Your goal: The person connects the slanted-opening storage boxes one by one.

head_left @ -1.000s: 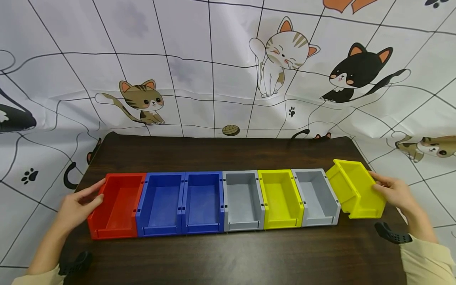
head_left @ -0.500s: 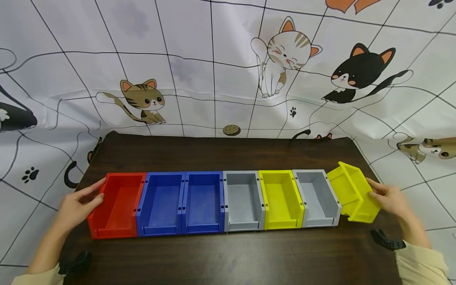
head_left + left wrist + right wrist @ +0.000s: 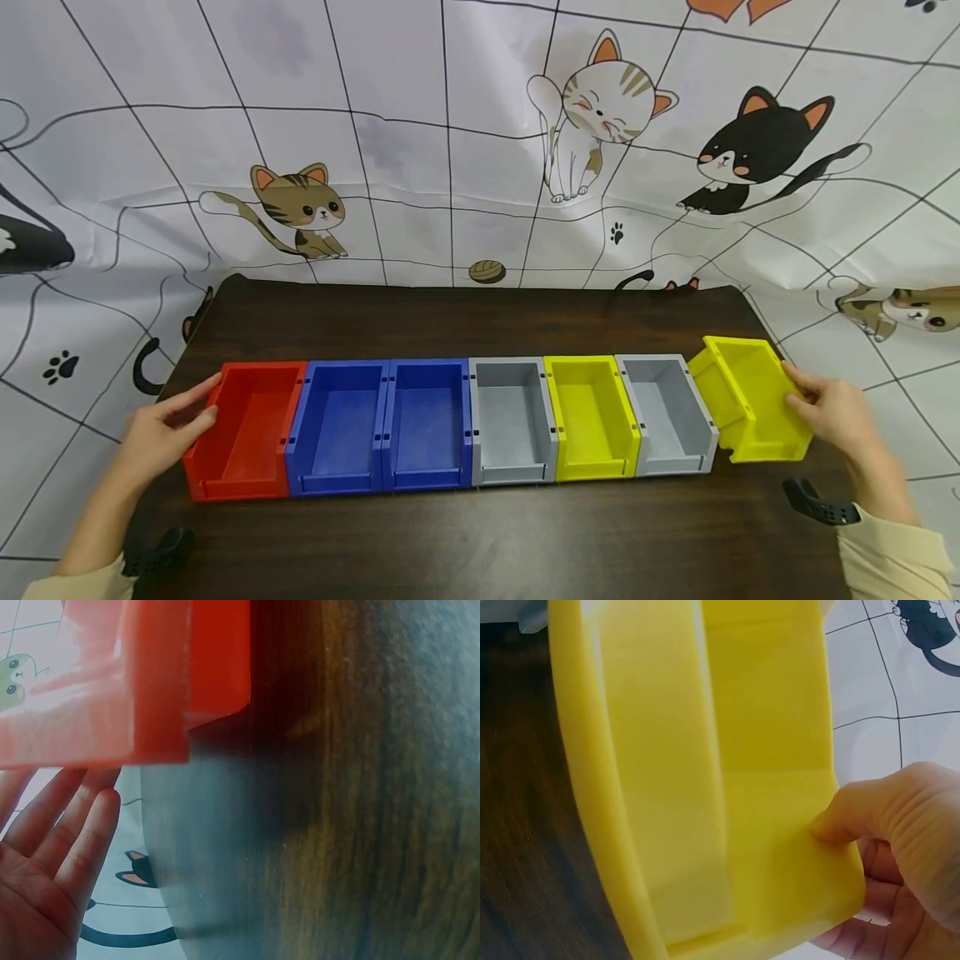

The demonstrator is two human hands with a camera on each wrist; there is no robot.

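A red storage bin stands at the left end of a side-by-side row. My left hand lies along its left side, fingers nearly straight against it; in the left wrist view those fingers reach up beside the red wall. At the other end, a yellow storage bin leans at an angle against the right-hand grey bin. My right hand pinches its right wall, with the thumb on the inner side and the other fingers outside, partly hidden.
Between them in the row are two blue bins, another grey bin and another yellow bin. All rest on a dark wooden table. A cat-print curtain hangs behind and around it.
The outer yellow bin tips further toward the row, then swings back, its opening facing up more now. My right hand moves with it. The left hand and the row stay put.
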